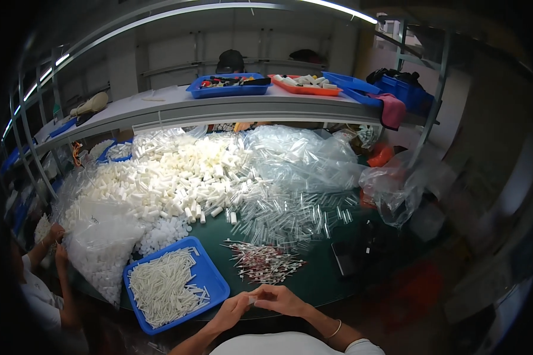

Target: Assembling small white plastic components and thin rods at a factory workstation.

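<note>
My left hand (233,310) and my right hand (279,299) meet at the table's near edge. Between their fingertips is a small white piece (252,300), pinched from both sides; its exact kind is too small to tell. Just beyond my hands lies a pile of thin sticks with white and red parts (266,262). Left of them, a blue tray (217,283) holds many slender white rods (166,287). Behind the sticks are scattered transparent tubes (290,219), and farther left a large heap of short white cylinders (183,171).
A plastic bag of white pieces (103,251) stands beside small white caps (163,234). A dark flat device (342,259) lies at right. Transparent bags (302,154) cover the back. Above runs a shelf (166,112) with trays. At far left, another person's hands (58,242) work.
</note>
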Tool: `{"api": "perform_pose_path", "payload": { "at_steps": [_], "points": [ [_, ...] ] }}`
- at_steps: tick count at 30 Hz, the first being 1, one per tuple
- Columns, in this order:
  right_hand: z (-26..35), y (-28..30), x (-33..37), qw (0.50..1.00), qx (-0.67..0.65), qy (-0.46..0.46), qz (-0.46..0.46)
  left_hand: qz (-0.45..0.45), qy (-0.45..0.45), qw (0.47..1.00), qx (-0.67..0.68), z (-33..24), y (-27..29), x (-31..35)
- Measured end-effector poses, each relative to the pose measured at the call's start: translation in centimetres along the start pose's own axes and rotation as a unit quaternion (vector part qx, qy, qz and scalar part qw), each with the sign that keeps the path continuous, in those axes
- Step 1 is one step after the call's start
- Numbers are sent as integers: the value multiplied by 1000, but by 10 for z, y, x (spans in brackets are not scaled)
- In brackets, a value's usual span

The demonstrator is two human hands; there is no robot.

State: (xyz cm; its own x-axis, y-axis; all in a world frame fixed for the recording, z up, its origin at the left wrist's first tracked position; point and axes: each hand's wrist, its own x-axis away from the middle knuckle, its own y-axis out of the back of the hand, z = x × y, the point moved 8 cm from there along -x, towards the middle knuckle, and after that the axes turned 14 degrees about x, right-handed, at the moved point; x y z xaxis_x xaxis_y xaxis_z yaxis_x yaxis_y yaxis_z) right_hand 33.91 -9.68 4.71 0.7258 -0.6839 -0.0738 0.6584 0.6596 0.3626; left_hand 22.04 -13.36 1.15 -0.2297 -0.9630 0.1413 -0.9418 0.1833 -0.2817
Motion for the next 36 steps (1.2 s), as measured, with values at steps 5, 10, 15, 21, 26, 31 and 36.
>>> {"api": "perform_pose_path", "payload": {
  "at_steps": [5,10,15,21,26,31,36],
  "points": [
    [-3,-2,7,999,-20,-33,4,24,-111,950,-290,-44,-16,15],
    [-8,-5,11,999,-22,-10,-25,-3,-67,966,-249,-42,-7,17],
    [-20,-12,9,990,-139,-1,-35,25,-115,937,-329,-36,-12,22],
    [-6,-4,5,988,-149,11,-29,28,-125,986,-108,-29,-24,16],
    [3,4,7,971,-237,22,5,121,6,991,59,-12,-41,10],
    [-6,-11,18,966,-254,-26,30,97,6,995,-7,-2,-24,22],
    [-9,-11,11,968,-250,16,5,18,-174,943,-283,-42,-29,22]
  ]
}}
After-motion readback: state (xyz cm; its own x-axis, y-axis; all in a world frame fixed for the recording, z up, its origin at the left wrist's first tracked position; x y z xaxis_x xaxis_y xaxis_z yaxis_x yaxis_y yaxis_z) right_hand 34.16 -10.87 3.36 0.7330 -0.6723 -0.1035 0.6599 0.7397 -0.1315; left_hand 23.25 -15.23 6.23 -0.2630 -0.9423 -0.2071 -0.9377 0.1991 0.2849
